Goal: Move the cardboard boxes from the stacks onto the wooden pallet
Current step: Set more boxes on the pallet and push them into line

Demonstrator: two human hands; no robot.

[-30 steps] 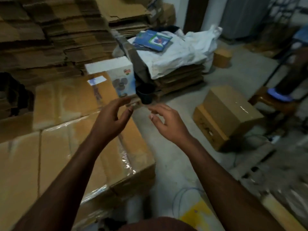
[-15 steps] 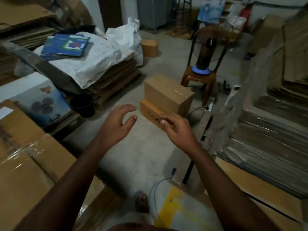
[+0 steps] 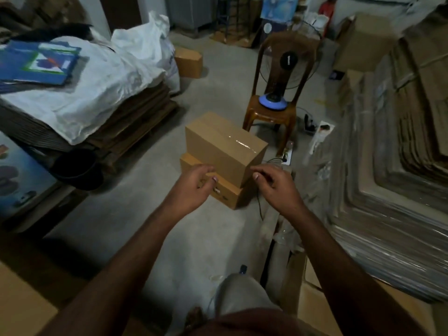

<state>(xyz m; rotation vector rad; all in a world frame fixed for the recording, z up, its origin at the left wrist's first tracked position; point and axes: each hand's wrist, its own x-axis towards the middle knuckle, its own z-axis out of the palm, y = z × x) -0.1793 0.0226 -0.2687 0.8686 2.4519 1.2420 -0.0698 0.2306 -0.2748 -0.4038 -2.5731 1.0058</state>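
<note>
Two brown cardboard boxes stand stacked on the concrete floor ahead of me. The top box (image 3: 224,147) is sealed with clear tape and sits askew on the lower box (image 3: 228,196). My left hand (image 3: 194,187) hovers in front of the stack's left near corner, fingers curled and apart, holding nothing. My right hand (image 3: 275,184) hangs in front of the right near corner, also empty, with its fingers loosely bent. Neither hand touches a box. No wooden pallet shows clearly.
Flattened cardboard under a white sack (image 3: 97,93) is piled at the left, with a black bucket (image 3: 77,169) beside it. A brown plastic chair (image 3: 278,93) with a fan stands behind the boxes. Wrapped flat cardboard stacks (image 3: 388,166) fill the right. A cable lies on the floor.
My view swung right from the taped boxes at the left to the two stacked boxes on the floor. Both empty hands came nearer to that stack.
</note>
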